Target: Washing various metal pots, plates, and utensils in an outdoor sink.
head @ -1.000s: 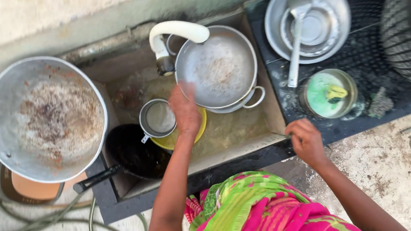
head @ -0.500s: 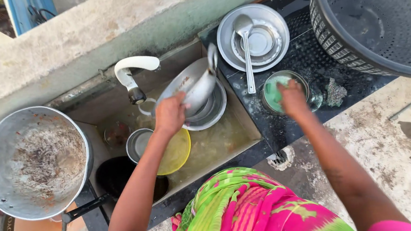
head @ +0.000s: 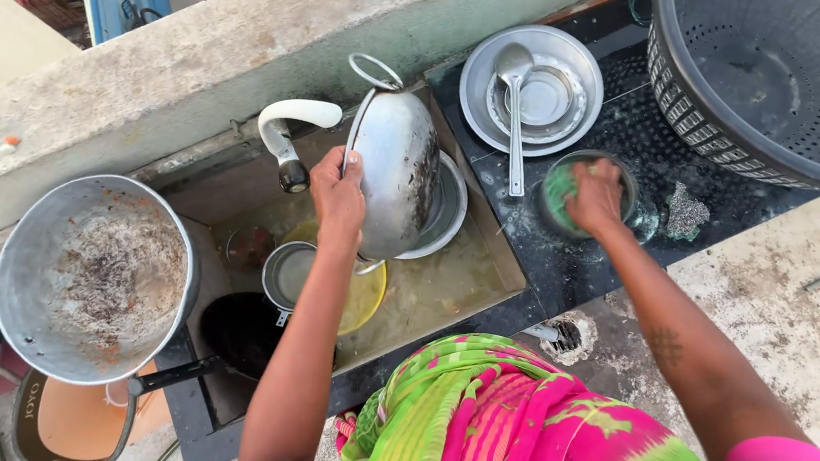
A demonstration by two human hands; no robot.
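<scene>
Over the sink, my left hand (head: 339, 195) grips the rim of a round two-handled steel pan (head: 396, 170), tipped on edge and unscrubbed, while my right hand (head: 595, 196) presses onto the green scrub pad (head: 558, 189) in its one small bowl. Waiting: one crusty big pot (head: 94, 276), one black pan (head: 244, 329), one strainer (head: 286, 272), one yellow plate (head: 365, 300).

wok (head: 396, 172) tipped upright, R hand (head: 595, 198) in soap bowl (head: 587, 193)
</scene>
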